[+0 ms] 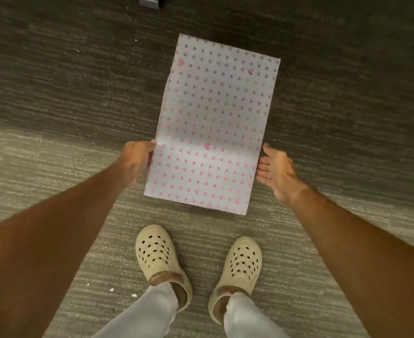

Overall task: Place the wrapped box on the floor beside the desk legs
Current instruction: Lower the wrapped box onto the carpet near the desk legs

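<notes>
The wrapped box (211, 123), flat and long in white paper with small pink hearts, lies low over the grey carpet ahead of my feet. Whether it rests on the carpet I cannot tell. My left hand (137, 158) grips its left edge near the close end, thumb on top. My right hand (275, 170) is beside the right edge, palm turned toward the box and fingers apart, fingertips at or just off the paper. A grey desk foot (148, 2) shows at the top edge, well beyond the box's far end.
My two feet in cream perforated clogs (158, 257) (241, 264) stand on the carpet just behind the box. Striped grey carpet (67, 106) spreads to both sides. A few small white scraps (134, 295) lie near my left foot.
</notes>
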The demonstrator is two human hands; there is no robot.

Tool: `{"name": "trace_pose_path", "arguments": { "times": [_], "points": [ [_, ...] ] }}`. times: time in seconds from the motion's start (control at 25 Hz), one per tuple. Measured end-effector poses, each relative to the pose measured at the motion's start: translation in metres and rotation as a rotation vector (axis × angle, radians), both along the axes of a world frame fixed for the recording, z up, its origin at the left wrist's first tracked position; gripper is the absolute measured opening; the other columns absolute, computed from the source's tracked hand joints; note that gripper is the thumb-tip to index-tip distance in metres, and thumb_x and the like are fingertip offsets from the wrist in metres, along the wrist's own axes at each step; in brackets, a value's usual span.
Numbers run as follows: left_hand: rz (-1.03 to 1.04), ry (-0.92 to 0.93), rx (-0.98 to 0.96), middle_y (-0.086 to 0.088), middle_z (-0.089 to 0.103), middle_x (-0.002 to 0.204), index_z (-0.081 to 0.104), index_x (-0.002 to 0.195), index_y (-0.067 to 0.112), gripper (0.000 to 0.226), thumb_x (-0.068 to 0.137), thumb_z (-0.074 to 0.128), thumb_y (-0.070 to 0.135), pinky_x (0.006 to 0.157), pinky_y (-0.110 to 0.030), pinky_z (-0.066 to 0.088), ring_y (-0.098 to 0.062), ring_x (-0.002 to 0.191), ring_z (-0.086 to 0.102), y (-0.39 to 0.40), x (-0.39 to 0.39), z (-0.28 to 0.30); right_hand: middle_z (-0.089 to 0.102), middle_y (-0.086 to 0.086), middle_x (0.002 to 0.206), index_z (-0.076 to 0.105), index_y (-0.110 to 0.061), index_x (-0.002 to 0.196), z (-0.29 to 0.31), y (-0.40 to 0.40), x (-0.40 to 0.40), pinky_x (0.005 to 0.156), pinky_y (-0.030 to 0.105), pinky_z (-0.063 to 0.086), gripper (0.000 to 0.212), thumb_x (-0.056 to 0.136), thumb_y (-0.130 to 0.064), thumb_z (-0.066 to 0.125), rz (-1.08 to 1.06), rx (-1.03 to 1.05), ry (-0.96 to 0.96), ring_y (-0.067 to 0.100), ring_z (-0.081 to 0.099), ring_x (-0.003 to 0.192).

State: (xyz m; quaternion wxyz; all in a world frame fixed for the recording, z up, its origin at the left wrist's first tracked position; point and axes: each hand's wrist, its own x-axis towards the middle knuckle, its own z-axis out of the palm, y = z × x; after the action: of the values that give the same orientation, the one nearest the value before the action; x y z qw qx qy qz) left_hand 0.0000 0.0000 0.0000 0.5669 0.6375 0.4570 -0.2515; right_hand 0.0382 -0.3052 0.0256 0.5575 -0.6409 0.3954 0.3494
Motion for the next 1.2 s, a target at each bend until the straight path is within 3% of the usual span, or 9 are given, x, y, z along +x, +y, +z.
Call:
{"name": "trace_pose_path", "arguments": {
  "times": [0.12, 0.32, 0.52, 0.68, 0.84, 0.92, 1.08, 1.2],
  "points": [
    [-0.023, 0.004, 0.012, -0.011, 0.072, 0.097, 0.066, 0.103, -0.001, 0.021, 0.093, 0.056, 0.015, 0.078, -0.037, 0.057, -0.023, 0.085, 0.070, 0.010, 0.007, -0.005, 0.070, 0.002, 0.101, 0.061, -0.008, 0.119, -0.009, 0.002, 0.004, 0.067, 0.026, 0.051, 0.035, 0.094, -0.032, 0.054, 0.032, -0.007, -0.030, 0.018, 0.067, 0.088],
    [-0.088, 0.041, -0.067, -0.014, 0.071, 0.101, 0.063, 0.109, -0.003, 0.021, 0.091, 0.058, 0.008, 0.075, -0.032, 0.056, -0.025, 0.092, 0.070, 0.014, 0.014, 0.009, 0.075, 0.003, 0.091, 0.068, -0.011, 0.088, -0.021, -0.003, 0.005, 0.056, 0.022, 0.057, 0.001, 0.088, -0.011, 0.068, 0.070, -0.095, -0.043, 0.013, 0.073, 0.074],
    [-0.097, 0.035, -0.103, -0.011, 0.071, 0.096, 0.066, 0.098, 0.001, 0.012, 0.090, 0.059, 0.005, 0.073, -0.029, 0.057, -0.021, 0.089, 0.069, 0.015, 0.020, 0.019, 0.074, 0.002, 0.091, 0.070, -0.009, 0.085, -0.021, -0.006, 0.010, 0.061, 0.024, 0.059, 0.001, 0.085, -0.008, 0.071, 0.076, -0.107, -0.038, 0.015, 0.073, 0.080],
    [-0.148, 0.037, -0.100, -0.011, 0.072, 0.097, 0.067, 0.099, 0.000, 0.013, 0.090, 0.059, 0.005, 0.060, -0.022, 0.057, -0.018, 0.086, 0.070, 0.017, 0.025, 0.030, 0.074, 0.002, 0.092, 0.069, -0.007, 0.091, -0.008, -0.008, 0.024, 0.058, 0.024, 0.058, 0.006, 0.085, -0.008, 0.070, 0.104, -0.077, -0.031, 0.013, 0.073, 0.078],
    [-0.142, 0.040, -0.126, -0.015, 0.072, 0.101, 0.067, 0.101, -0.004, 0.017, 0.090, 0.059, 0.004, 0.075, -0.031, 0.057, -0.023, 0.092, 0.070, 0.017, 0.027, 0.043, 0.072, 0.006, 0.102, 0.065, -0.003, 0.105, 0.009, -0.013, 0.040, 0.077, 0.033, 0.059, 0.019, 0.087, -0.008, 0.067, 0.144, -0.050, 0.000, 0.018, 0.069, 0.092],
    [-0.112, 0.041, -0.136, -0.017, 0.072, 0.100, 0.068, 0.097, -0.004, 0.014, 0.090, 0.059, 0.004, 0.078, -0.035, 0.056, -0.025, 0.091, 0.070, 0.022, 0.030, 0.051, 0.071, 0.008, 0.105, 0.065, -0.003, 0.107, 0.018, -0.009, 0.047, 0.079, 0.034, 0.057, 0.021, 0.088, -0.008, 0.066, 0.175, -0.039, 0.010, 0.020, 0.068, 0.096],
    [-0.090, 0.018, -0.153, -0.016, 0.074, 0.099, 0.069, 0.092, -0.002, 0.012, 0.089, 0.061, 0.005, 0.072, -0.031, 0.057, -0.022, 0.088, 0.071, 0.035, 0.049, 0.073, 0.074, 0.006, 0.100, 0.068, -0.005, 0.100, 0.040, 0.005, 0.068, 0.075, 0.033, 0.058, 0.014, 0.087, -0.009, 0.068, 0.192, -0.067, -0.021, 0.019, 0.070, 0.093],
    [-0.078, -0.018, -0.142, -0.014, 0.071, 0.106, 0.064, 0.106, -0.005, 0.021, 0.089, 0.063, 0.006, 0.066, -0.029, 0.056, -0.021, 0.091, 0.069, 0.047, 0.075, 0.090, 0.076, 0.003, 0.088, 0.070, -0.006, 0.091, 0.055, 0.018, 0.090, 0.080, 0.037, 0.059, 0.009, 0.083, -0.009, 0.072, 0.177, -0.118, -0.073, 0.017, 0.072, 0.085]
  ]
}}
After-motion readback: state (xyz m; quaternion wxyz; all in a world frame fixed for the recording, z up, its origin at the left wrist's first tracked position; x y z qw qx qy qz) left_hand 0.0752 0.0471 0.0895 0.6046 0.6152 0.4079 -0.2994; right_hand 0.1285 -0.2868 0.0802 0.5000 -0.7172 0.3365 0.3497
